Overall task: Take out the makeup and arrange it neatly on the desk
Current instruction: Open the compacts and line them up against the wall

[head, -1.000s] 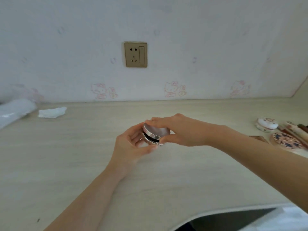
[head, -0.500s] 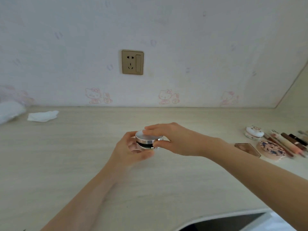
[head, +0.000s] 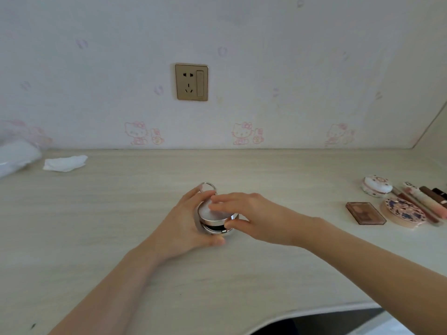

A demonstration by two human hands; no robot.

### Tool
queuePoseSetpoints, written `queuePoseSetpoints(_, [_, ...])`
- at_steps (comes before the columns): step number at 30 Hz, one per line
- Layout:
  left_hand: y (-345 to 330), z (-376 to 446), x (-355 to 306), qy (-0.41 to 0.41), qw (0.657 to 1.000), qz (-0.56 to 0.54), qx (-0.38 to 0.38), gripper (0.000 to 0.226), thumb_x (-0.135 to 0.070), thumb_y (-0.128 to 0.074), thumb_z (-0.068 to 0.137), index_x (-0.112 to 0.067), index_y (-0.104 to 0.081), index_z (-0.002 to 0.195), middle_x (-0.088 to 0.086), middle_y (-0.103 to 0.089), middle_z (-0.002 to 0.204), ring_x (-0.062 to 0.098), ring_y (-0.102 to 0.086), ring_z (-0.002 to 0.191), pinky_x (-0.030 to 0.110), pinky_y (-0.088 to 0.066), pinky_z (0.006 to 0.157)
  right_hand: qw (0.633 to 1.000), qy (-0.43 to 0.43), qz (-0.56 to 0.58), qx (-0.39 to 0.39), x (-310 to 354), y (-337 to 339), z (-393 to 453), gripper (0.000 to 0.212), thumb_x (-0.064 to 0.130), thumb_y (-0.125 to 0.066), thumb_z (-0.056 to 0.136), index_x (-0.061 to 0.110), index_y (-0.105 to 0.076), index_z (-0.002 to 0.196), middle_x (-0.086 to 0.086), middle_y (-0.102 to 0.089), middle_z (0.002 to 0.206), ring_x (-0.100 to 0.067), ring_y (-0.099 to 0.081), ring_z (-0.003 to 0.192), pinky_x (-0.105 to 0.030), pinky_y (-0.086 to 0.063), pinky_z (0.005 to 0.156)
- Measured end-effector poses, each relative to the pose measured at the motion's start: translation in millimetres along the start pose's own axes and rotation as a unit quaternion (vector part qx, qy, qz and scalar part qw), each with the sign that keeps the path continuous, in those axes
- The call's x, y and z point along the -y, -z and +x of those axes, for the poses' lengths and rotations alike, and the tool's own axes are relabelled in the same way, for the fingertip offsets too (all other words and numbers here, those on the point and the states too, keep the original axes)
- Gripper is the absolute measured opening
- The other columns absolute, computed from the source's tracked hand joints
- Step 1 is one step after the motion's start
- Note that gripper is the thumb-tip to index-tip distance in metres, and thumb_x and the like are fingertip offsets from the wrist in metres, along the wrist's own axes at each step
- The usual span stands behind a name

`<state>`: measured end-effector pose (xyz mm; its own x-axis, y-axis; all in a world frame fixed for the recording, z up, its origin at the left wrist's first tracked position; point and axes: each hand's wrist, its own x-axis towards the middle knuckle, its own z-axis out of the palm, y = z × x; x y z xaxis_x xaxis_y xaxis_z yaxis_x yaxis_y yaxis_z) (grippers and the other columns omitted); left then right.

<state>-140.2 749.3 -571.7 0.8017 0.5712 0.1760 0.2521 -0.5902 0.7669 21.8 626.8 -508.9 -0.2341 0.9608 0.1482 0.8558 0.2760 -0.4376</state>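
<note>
A round silver compact point(head: 214, 217) with a small metal ring at its far edge sits low over the middle of the pale wooden desk point(head: 96, 226). My left hand point(head: 186, 226) cups it from the left, fingers and thumb curled round its side. My right hand point(head: 246, 216) lies over its lid with straight fingers while the thumb presses the front rim. A dark gap shows between lid and base. At the right lie other makeup pieces: a white flowered compact point(head: 376, 185), a brown palette point(head: 365, 213), a patterned round compact point(head: 403, 212) and several tubes point(head: 428, 199).
A crumpled white tissue point(head: 64, 163) and a clear plastic bag point(head: 17, 157) lie at the far left by the wall. A gold wall socket point(head: 191, 82) is above the desk. The desk's curved front edge point(head: 314, 315) runs at the lower right.
Both hands have lowered the silver compact toward the desk. My right hand's fingers now lie flatter across the lid, and the ring shows behind it.
</note>
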Motion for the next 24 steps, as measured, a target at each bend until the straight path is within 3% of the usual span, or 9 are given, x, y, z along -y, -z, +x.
queuePoseSetpoints(3, [-2, 0, 4, -0.023, 0.997, 0.071, 0.023, 0.101, -0.061, -0.083, 0.050, -0.033, -0.042, 0.138, -0.027, -0.039, 0.140, -0.007, -0.011, 0.142, 0.019, -0.024, 0.112, 1.000, 0.014, -0.022, 0.005, -6, -11, -3, 0.032, 0.006, -0.051, 0.095, 0.008, -0.059, 0.126, -0.004, -0.056, 0.133, -0.008, -0.046, 0.113, -0.012, -0.032, 0.092])
queuePoseSetpoints(6, [-3, -1, 5, -0.015, 0.995, 0.091, 0.021, 0.104, -0.070, -0.076, 0.049, -0.031, -0.041, 0.139, -0.029, -0.036, 0.141, -0.009, -0.002, 0.142, 0.019, -0.020, 0.114, 1.000, 0.008, -0.022, -0.002, -10, -17, -3, 0.031, 0.008, -0.050, 0.097, 0.010, -0.059, 0.126, -0.002, -0.057, 0.133, -0.012, -0.047, 0.116, -0.013, -0.033, 0.093])
queuePoseSetpoints(11, [-1, -7, 0, 0.023, 0.994, 0.107, 0.010, 0.102, -0.064, -0.081, 0.051, -0.034, -0.041, 0.140, -0.028, -0.042, 0.138, -0.002, -0.023, 0.140, 0.025, -0.029, 0.112, 1.000, -0.025, -0.017, -0.006, -15, -20, -8, 0.035, 0.014, -0.050, 0.098, 0.017, -0.053, 0.133, 0.008, -0.051, 0.140, -0.005, -0.043, 0.121, -0.001, -0.030, 0.091])
queuePoseSetpoints(14, [-1, -16, -7, 0.035, 0.994, 0.105, -0.021, 0.096, -0.055, -0.085, 0.053, -0.042, -0.041, 0.136, -0.032, -0.045, 0.130, -0.007, -0.037, 0.125, 0.019, -0.034, 0.103, 0.999, -0.042, -0.019, 0.000, -15, -22, -11, 0.039, 0.017, -0.050, 0.098, 0.021, -0.048, 0.138, 0.010, -0.046, 0.145, -0.009, -0.054, 0.110, -0.015, -0.038, 0.094])
queuePoseSetpoints(16, [-1, -22, -7, 0.040, 0.995, 0.088, -0.026, 0.078, -0.049, -0.085, 0.058, -0.057, -0.041, 0.121, -0.045, -0.050, 0.110, -0.018, -0.042, 0.110, 0.005, -0.032, 0.091, 0.998, -0.053, -0.018, 0.003, -19, -26, -12, 0.042, 0.020, -0.050, 0.098, 0.024, -0.045, 0.140, 0.010, -0.043, 0.147, -0.010, -0.058, 0.108, -0.022, -0.040, 0.096])
queuePoseSetpoints(18, [-1, -27, -6, 0.059, 0.996, 0.046, -0.049, 0.063, -0.044, -0.084, 0.064, -0.055, -0.049, 0.115, -0.046, -0.056, 0.102, -0.022, -0.048, 0.104, 0.001, -0.035, 0.086, 0.998, -0.053, -0.015, -0.002, -24, -32, -14, 0.042, 0.022, -0.049, 0.099, 0.027, -0.045, 0.140, 0.011, -0.040, 0.148, -0.009, -0.049, 0.123, -0.024, -0.036, 0.106])
queuePoseSetpoints(20, [-4, -30, -4, 0.076, 0.994, 0.006, -0.080, 0.062, -0.041, -0.084, 0.065, -0.040, -0.057, 0.121, -0.030, -0.064, 0.111, -0.015, -0.053, 0.107, 0.009, -0.040, 0.091, 0.999, -0.034, -0.015, -0.023, -28, -39, -15, 0.041, 0.022, -0.049, 0.099, 0.026, -0.046, 0.140, 0.010, -0.038, 0.150, -0.008, -0.026, 0.142, -0.019, -0.024, 0.114])
queuePoseSetpoints(22, [-7, -32, -3, 0.076, 0.993, -0.002, -0.096, 0.063, -0.039, -0.084, 0.065, -0.035, -0.058, 0.122, -0.024, -0.064, 0.114, -0.011, -0.054, 0.109, 0.013, -0.041, 0.093, 0.999, -0.025, -0.012, -0.037, -30, -42, -16, 0.043, 0.017, -0.050, 0.099, 0.023, -0.046, 0.141, 0.007, -0.038, 0.150, -0.004, -0.019, 0.143, -0.012, -0.019, 0.113])
queuePoseSetpoints(24, [-9, -32, -3, 0.074, 0.992, -0.005, -0.099, 0.063, -0.038, -0.085, 0.064, -0.037, -0.057, 0.121, -0.028, -0.062, 0.111, -0.014, -0.053, 0.108, 0.005, -0.037, 0.089, 0.999, -0.030, -0.001, -0.037, -28, -42, -15, 0.046, 0.013, -0.050, 0.098, 0.022, -0.042, 0.143, 0.007, -0.038, 0.150, 0.000, -0.023, 0.140, -0.007, -0.021, 0.110])
